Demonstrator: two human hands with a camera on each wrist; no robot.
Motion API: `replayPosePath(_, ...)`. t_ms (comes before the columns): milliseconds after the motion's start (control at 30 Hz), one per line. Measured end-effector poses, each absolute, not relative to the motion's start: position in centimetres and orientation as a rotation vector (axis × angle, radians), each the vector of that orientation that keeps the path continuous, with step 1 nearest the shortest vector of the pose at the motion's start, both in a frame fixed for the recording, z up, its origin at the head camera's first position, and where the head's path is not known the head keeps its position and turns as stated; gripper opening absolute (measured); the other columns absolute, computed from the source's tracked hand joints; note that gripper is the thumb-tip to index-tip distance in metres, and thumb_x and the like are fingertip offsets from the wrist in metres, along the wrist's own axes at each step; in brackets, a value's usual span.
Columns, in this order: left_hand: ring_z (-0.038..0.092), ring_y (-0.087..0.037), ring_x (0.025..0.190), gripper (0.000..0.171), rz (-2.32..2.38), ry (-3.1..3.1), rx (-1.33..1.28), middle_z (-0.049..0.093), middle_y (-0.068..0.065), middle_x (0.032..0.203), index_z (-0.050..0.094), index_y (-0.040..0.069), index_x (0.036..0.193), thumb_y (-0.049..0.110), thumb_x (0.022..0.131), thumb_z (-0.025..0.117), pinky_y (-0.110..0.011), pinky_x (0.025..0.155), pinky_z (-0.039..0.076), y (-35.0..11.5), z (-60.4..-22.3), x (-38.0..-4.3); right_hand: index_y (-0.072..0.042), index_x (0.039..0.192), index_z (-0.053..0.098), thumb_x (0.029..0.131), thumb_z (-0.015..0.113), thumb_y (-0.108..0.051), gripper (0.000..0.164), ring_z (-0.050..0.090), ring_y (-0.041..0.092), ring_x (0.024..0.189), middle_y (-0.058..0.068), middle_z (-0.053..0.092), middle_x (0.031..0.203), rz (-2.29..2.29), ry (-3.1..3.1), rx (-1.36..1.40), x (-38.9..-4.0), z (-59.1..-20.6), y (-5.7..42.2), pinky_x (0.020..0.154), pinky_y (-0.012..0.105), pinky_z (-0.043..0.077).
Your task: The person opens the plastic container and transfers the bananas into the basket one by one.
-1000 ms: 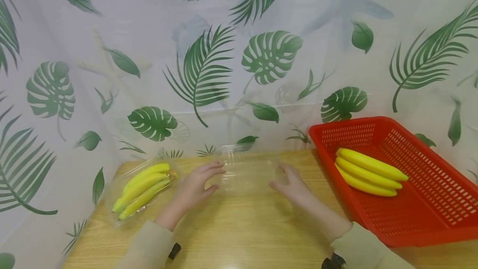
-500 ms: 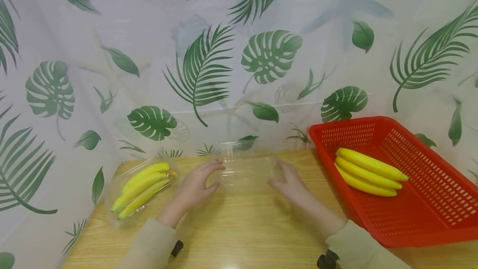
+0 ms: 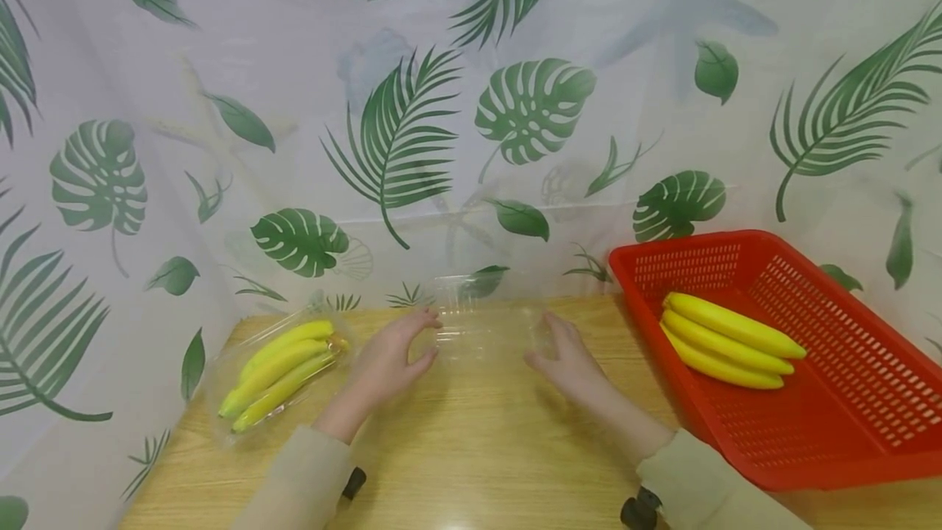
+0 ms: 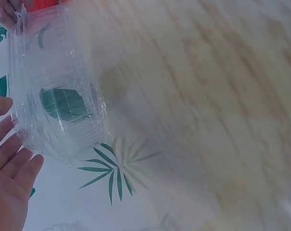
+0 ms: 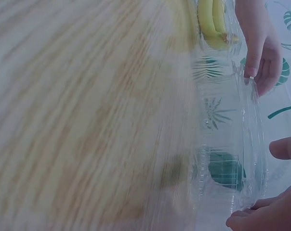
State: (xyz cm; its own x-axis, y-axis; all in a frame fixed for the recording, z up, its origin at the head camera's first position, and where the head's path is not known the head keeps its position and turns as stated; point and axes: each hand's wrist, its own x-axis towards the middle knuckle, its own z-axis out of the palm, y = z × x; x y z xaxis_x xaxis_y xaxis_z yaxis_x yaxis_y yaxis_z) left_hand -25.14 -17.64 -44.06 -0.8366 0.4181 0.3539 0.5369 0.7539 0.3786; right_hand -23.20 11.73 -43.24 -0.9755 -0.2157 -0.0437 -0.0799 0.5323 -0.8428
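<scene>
Between my two hands is a clear plastic container (image 3: 489,334) with ribbed walls, near the table's back edge. It is see-through, so its outline is faint in the head view. My left hand (image 3: 390,354) is at its left end; in the left wrist view the extended fingers (image 4: 32,166) touch that end. At the right end is my right hand (image 3: 574,362). In the right wrist view its fingertips (image 5: 239,219) meet the container's end, while the thumb (image 5: 285,147) stands apart from them. Whether the lid is fastened is hard to tell.
On the left, a clear package (image 3: 221,432) holds a bunch of bananas (image 3: 280,370). A red perforated basket (image 3: 832,448) on the right has another bunch of bananas (image 3: 724,342) inside. A leaf-print sheet (image 3: 471,145) hangs behind the wooden table (image 3: 471,456).
The clear container has shifted slightly away from me, toward the back sheet, and both hands have moved a little with it. The bananas and the basket stay in place.
</scene>
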Motion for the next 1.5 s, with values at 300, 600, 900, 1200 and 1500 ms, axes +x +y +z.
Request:
replayPosePath(300, 0.055, -0.038, 0.146, 0.034, -0.681, -2.712, -0.724, 0.056, -0.014, 0.159, 0.068, 0.008, 0.129, 0.015, 0.097, 0.075, -0.054, 0.123, 0.046, -17.6, -43.9, -25.5, 0.011, 0.163, 0.018, 0.103, 0.062, -0.017, 0.08, 0.022, 0.055, 0.158, 0.037, 0.015, 0.17, -1.369, 2.65, -0.242, -23.8, -43.5, 11.7, 0.131, 0.068, 0.02)
replayPosePath(600, 0.056, -0.037, 0.145, 0.033, -0.644, -2.753, -0.709, 0.058, -0.013, 0.157, 0.067, 0.008, 0.129, 0.016, 0.098, 0.074, -0.053, 0.122, 0.048, -17.5, -43.5, -25.4, 0.013, 0.161, 0.023, 0.101, 0.064, -0.016, 0.078, 0.027, 0.055, 0.156, 0.038, 0.022, 0.168, -1.357, 2.688, -0.263, -24.2, -43.6, 11.5, 0.131, 0.067, 0.023)
replayPosePath(900, 0.056, -0.037, 0.144, 0.033, -0.613, -2.783, -0.702, 0.058, -0.014, 0.157, 0.067, 0.008, 0.13, 0.018, 0.099, 0.073, -0.054, 0.121, 0.048, -17.5, -43.0, -25.4, 0.011, 0.162, 0.024, 0.102, 0.063, -0.016, 0.076, 0.028, 0.054, 0.156, 0.037, 0.023, 0.168, -1.365, 2.697, -0.274, -24.4, -43.7, 11.5, 0.131, 0.067, 0.024)
replayPosePath(1200, 0.056, -0.039, 0.144, 0.032, -0.565, -2.775, -0.724, 0.059, -0.016, 0.155, 0.068, 0.008, 0.129, 0.017, 0.099, 0.074, -0.054, 0.122, 0.047, -17.6, -43.1, -25.6, 0.01, 0.161, 0.029, 0.104, 0.06, -0.016, 0.07, 0.031, 0.053, 0.155, 0.036, 0.029, 0.167, -1.336, 2.705, -0.249, -24.3, -43.0, 11.6, 0.13, 0.066, 0.027)
replayPosePath(1500, 0.059, -0.037, 0.142, 0.034, -0.437, -2.758, -0.785, 0.063, -0.015, 0.15, 0.069, 0.008, 0.13, 0.018, 0.099, 0.075, -0.052, 0.122, 0.048, -17.6, -42.7, -25.6, 0.012, 0.158, 0.032, 0.103, 0.06, -0.017, 0.068, 0.034, 0.054, 0.153, 0.038, 0.033, 0.164, -1.315, 2.746, -0.252, -24.5, -42.9, 11.6, 0.13, 0.066, 0.028)
